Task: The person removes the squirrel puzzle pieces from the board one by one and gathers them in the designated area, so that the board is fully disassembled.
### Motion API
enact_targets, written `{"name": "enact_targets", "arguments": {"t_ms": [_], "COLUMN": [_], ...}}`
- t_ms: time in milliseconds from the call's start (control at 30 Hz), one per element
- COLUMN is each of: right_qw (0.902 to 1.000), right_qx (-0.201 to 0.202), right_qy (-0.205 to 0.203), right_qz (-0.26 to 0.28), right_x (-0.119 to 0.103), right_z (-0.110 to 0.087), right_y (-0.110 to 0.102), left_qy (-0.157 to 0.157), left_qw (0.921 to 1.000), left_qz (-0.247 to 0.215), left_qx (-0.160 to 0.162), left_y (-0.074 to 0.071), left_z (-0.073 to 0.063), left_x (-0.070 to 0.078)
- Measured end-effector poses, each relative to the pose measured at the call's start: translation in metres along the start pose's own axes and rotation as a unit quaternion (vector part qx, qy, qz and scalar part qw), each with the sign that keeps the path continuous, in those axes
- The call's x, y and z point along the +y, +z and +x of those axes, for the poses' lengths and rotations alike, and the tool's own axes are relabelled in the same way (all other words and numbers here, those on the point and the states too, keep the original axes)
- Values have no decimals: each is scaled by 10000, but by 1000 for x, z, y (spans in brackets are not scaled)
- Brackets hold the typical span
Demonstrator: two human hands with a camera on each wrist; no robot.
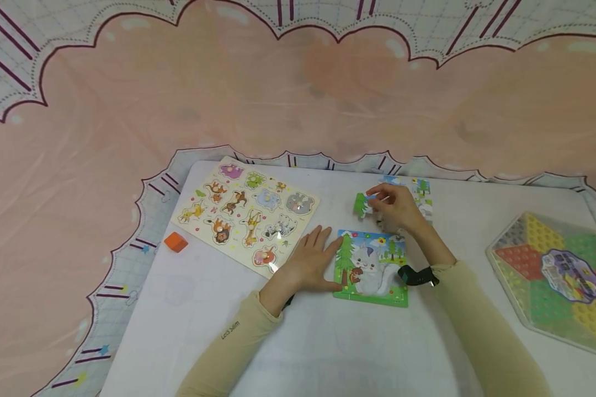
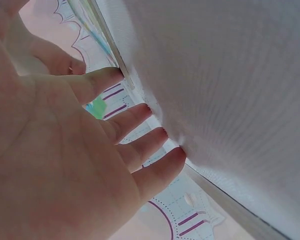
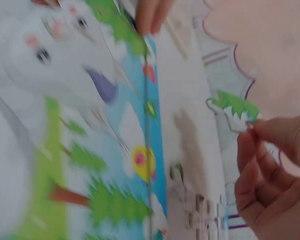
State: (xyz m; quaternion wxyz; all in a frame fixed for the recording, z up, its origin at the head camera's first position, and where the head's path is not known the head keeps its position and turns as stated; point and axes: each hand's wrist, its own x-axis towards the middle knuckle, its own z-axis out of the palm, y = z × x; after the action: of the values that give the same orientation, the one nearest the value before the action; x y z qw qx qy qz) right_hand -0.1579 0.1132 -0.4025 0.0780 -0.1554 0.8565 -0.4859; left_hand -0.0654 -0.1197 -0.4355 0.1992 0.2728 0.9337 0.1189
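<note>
At the middle of the white table (image 1: 328,353), a squirrel puzzle (image 1: 372,275) lies flat. The left hand (image 1: 313,264) is at its nine o'clock side, fingers spread, thumb and index finger at the board's edge. Toward twelve o'clock, the right hand (image 1: 397,205) pinches a green-and-white puzzle piece (image 1: 360,205) between thumb and fingers, raised above the surface. Partly behind that hand, at one o'clock, lies a second picture board (image 1: 424,190).

The left sleeve (image 1: 223,344) carries small dark lettering that appears to read "Lets Slim". At three o'clock, a clear game box (image 1: 551,309) with coloured star points bears a round label (image 1: 571,275) whose printing is too small to read. An animal board (image 1: 243,215) slants toward ten o'clock, and an orange block (image 1: 176,242) sits at nine, near the table's edge.

The tabletop looks cloth-covered, with soft wrinkles. Beyond it spreads a peach cloth (image 1: 278,105) with scalloped, cloud-like outlines, pale grid-patterned areas and purple stripes; small blue stars show toward eight o'clock.
</note>
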Motion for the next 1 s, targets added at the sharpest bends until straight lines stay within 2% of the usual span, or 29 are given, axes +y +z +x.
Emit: {"name": "enact_targets", "arguments": {"t_ms": [33,167,333,433,533,667,833,1000], "right_qw": [10000,9999,9993,9984,9971,9942,9859,9806], "right_qx": [-20,-9,51,47,-4,-145,-269,-339], "right_qy": [19,71,226,124,90,301,513,646], "right_qz": [-10,-99,-281,-543,-761,-1019,-1568,-1819], "right_x": [2,31,40,42,44,46,49,48], "right_z": [6,34,55,65,74,81,87,91], "right_y": [-3,-12,-21,-24,-25,-24,-24,-24], "left_qy": [-5,18,14,-18,-46,-63,-52,-41], "left_qw": [10000,10000,10000,10000,10000,10000,9999,9998], "left_qz": [-1,-18,8,19,30,61,129,174], "left_qx": [2,27,2,-8,3,-13,-31,24], "left_y": [0,-1,0,1,0,1,2,2], "left_z": [0,0,0,0,0,0,-1,0], "left_x": [0,0,0,1,1,1,1,2]}}
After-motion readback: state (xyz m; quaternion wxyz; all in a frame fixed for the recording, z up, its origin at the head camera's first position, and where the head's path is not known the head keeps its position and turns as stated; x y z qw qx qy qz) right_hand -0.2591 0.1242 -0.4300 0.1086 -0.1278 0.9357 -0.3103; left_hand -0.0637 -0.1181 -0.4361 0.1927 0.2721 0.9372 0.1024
